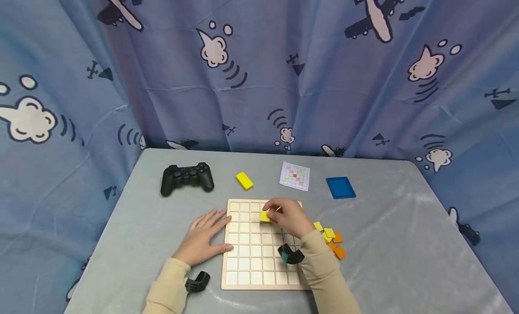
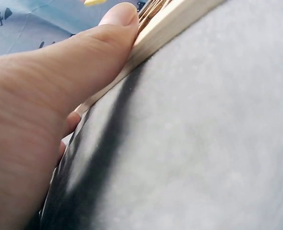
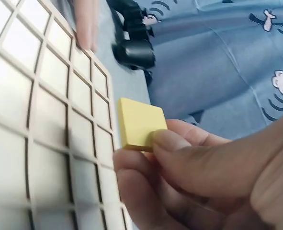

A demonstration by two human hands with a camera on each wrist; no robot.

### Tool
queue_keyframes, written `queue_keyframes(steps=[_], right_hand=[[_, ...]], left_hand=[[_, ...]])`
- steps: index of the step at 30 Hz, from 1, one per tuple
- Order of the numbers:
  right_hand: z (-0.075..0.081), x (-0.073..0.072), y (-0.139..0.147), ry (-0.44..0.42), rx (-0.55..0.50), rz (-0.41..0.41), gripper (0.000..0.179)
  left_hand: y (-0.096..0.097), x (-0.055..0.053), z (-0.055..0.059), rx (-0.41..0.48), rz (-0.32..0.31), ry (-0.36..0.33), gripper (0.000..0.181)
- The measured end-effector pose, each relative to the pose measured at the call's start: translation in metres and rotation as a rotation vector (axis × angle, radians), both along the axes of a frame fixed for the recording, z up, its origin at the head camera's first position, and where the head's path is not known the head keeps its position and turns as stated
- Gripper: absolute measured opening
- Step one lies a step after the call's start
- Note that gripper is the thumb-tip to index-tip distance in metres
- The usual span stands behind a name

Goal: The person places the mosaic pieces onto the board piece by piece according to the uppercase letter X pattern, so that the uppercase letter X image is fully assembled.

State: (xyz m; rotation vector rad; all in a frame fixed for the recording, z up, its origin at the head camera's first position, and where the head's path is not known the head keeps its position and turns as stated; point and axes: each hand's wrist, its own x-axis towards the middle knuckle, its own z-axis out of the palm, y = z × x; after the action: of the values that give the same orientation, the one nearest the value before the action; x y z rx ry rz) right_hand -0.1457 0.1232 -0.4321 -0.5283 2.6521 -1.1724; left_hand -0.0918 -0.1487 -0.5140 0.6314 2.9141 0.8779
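The right hand [image 1: 288, 217] pinched a yellow square tile [image 1: 265, 216] over far cells of the gridded wooden board [image 1: 244, 263], whose left edge the outspread left hand [image 1: 204, 238] touched.

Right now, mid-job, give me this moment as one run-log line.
right hand: pinches yellow tile over grid board | left hand: touches grid board's left edge | loose yellow tiles, orange tiles: right of grid board

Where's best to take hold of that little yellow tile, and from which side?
Pinch the yellow tile near a corner, as the right hand does, probably best from its right and above: it is small, flat and square, so that leaves other edges bare, and the wooden board lies underneath.
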Motion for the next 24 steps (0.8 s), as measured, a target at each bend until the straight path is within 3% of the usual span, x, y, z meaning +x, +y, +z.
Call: queue_keyframes(steps=[12, 24], right_hand=[[-0.019, -0.012, -0.038, -0.054, -0.018, -0.009, 0.005], [-0.035, -0.017, -0.054, -0.005, 0.05, -0.02, 0.004]], left_hand=[[0.0, -0.001, 0.0, -0.013, 0.011, -0.032, 0.081], [0.0, -0.001, 0.001, -0.014, 0.016, -0.038, 0.079]])
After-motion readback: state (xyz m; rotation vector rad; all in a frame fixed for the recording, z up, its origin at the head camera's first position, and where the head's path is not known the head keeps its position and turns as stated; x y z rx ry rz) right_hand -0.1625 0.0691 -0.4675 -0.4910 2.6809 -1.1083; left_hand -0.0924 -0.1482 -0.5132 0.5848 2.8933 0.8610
